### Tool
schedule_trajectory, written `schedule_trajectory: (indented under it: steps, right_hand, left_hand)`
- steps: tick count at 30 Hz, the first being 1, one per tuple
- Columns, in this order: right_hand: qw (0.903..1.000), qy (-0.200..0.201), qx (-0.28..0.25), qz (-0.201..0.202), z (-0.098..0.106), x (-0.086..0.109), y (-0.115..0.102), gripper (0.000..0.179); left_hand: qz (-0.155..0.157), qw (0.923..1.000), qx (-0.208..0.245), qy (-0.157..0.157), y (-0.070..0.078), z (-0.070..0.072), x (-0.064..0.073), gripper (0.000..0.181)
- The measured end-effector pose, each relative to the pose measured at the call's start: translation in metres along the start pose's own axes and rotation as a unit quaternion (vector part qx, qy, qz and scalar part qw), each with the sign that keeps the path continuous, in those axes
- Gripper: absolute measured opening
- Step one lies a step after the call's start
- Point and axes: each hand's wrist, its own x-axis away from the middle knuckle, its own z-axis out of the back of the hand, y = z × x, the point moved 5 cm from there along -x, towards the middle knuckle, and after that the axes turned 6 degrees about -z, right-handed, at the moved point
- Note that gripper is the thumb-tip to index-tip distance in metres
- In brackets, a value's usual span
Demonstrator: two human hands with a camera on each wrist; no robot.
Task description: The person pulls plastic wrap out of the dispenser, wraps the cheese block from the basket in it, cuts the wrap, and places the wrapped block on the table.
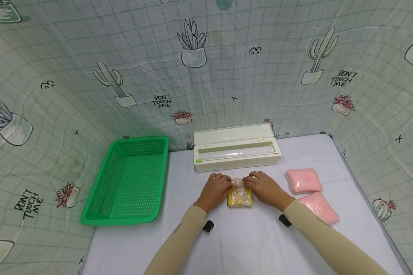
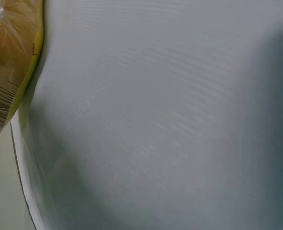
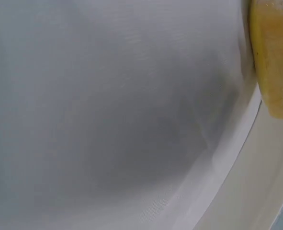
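A small yellow packet (image 1: 240, 198) covered in crinkled clear plastic wrap lies on the white-covered table, between both hands in the head view. My left hand (image 1: 216, 190) has its curled fingers on the wrap at the packet's far left corner. At the far right corner my right hand (image 1: 265, 189) pinches the wrap the same way. The fingertips are partly hidden, so the exact grip is unclear. In the left wrist view, the film-covered packet (image 2: 16, 52) shows at the upper left edge. A yellow-orange side of it (image 3: 274, 62) appears at the upper right in the right wrist view.
Behind the hands stands a white cling film dispenser (image 1: 237, 164) with its lid up and a roll inside. A green basket (image 1: 124, 220) is at the left. Two pink wrapped packets, one farther (image 1: 304, 180) and one nearer (image 1: 321, 208), lie by the right forearm.
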Motion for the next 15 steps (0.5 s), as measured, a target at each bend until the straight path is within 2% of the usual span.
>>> schedule_trajectory:
  steps: [6, 9, 15]
  right_hand:
    - [0.9993, -0.033, 0.01, -0.012, -0.002, 0.009, -0.004, 0.034]
    - [0.9992, -0.028, -0.004, -0.029, -0.001, 0.01, -0.005, 0.035]
    - [0.9988, -0.009, -0.028, -0.039, -0.006, 0.008, -0.008, 0.031]
  left_hand:
    - [0.016, 0.9983, 0.01, -0.054, 0.005, 0.0, 0.007, 0.036]
    - [0.03, 0.996, 0.013, -0.083, 0.008, -0.002, 0.008, 0.044]
    - [0.041, 0.9929, -0.005, -0.112, 0.012, -0.005, 0.009, 0.043]
